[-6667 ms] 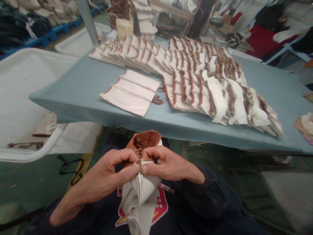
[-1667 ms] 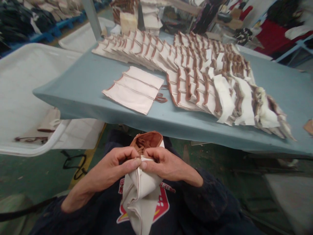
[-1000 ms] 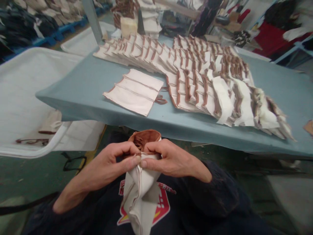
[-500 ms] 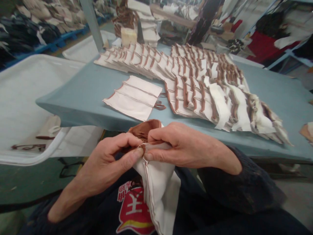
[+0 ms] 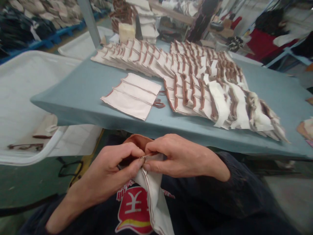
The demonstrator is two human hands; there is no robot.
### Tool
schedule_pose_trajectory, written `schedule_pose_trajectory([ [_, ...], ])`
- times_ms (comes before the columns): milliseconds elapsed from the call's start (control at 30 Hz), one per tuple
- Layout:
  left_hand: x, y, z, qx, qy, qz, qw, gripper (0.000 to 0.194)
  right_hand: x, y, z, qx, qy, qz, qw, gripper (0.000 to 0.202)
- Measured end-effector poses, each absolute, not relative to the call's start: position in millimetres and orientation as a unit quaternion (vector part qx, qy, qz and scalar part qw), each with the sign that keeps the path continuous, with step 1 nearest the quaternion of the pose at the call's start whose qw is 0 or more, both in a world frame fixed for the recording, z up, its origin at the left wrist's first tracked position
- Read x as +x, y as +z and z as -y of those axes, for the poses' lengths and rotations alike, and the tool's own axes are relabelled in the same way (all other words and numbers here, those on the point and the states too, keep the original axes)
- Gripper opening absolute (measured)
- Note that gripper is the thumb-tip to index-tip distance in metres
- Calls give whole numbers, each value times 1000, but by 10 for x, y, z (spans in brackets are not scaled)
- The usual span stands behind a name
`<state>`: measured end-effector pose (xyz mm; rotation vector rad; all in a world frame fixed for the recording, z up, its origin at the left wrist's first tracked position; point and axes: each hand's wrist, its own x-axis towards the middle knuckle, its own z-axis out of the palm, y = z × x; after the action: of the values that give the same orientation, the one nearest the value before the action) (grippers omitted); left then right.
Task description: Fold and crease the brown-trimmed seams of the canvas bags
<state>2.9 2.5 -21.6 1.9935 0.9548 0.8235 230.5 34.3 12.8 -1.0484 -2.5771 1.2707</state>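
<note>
Between my two hands is a sewn fabric piece (image 5: 156, 199), off-white with brown edging and a raised seam, hanging down over my dark apron. My left hand (image 5: 117, 168) pinches its upper edge between thumb and forefinger. Right beside that, my right hand (image 5: 178, 156) grips the same edge, the thumbs almost touching. A brown part of the piece (image 5: 138, 139) shows behind my fingers. On the table ahead lies a flat off-white panel (image 5: 132, 96) with several seams and brown loops (image 5: 158, 103) at its right side.
Rows of overlapping off-white and brown sewn pieces (image 5: 181, 65) cover much of the blue-grey table (image 5: 80, 101). White strips (image 5: 218, 104) lie on the right-hand pieces. A white tub (image 5: 31, 78) stands at the left. A person (image 5: 202, 19) is partly visible at the back.
Both hands have moved slightly lower with the fabric piece, away from the table edge. The pinched edge has turned a little, and less brown fabric shows. The table pieces lie as before.
</note>
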Motion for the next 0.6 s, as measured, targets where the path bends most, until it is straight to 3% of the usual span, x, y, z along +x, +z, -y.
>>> schedule_pose_trajectory([
  [133, 58, -227, -9, 785, 332, -379, 360, 18, 2276, 212, -308, -356, 387, 850, 26, 23],
  [333, 27, -321, 33, 811, 321, -359, 333, 18, 2285, 109, -280, -349, 440, 826, 48, 24],
  [467, 34, -434, 65, 849, 316, -320, 277, 16, 2363, -100, -278, -330, 566, 751, 82, 22],
  [600, 64, -543, 63, 875, 336, -272, 220, 14, 2428, -316, -217, -317, 712, 615, 118, 44],
])
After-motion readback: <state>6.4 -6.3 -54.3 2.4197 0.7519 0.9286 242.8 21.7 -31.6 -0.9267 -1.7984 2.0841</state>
